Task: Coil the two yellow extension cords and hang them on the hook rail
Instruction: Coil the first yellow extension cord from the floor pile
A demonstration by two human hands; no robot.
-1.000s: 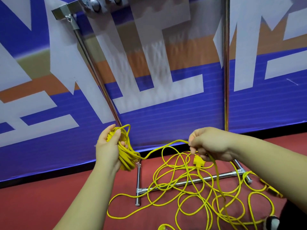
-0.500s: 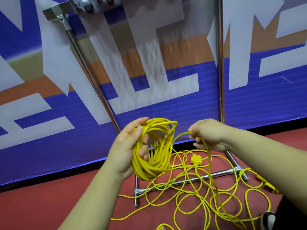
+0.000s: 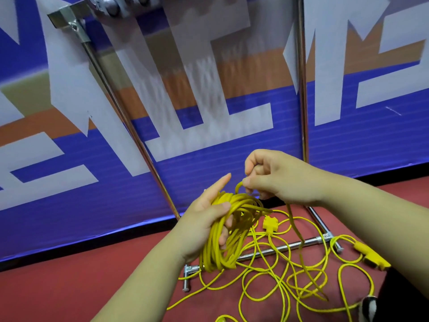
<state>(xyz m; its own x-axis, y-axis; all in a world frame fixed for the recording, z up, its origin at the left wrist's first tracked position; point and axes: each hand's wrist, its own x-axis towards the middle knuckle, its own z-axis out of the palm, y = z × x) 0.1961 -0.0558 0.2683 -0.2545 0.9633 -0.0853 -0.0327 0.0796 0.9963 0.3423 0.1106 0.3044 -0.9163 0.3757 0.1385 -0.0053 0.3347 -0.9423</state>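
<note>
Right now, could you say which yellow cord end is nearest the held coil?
The yellow cross-shaped socket, beside the coiled yellow cord; the yellow block connector lies far right.

Thick yellow coil (image 3: 216, 247) hangs above loose yellow cord loops (image 3: 301, 284) sprawled on the red floor (image 3: 69, 289)
</note>
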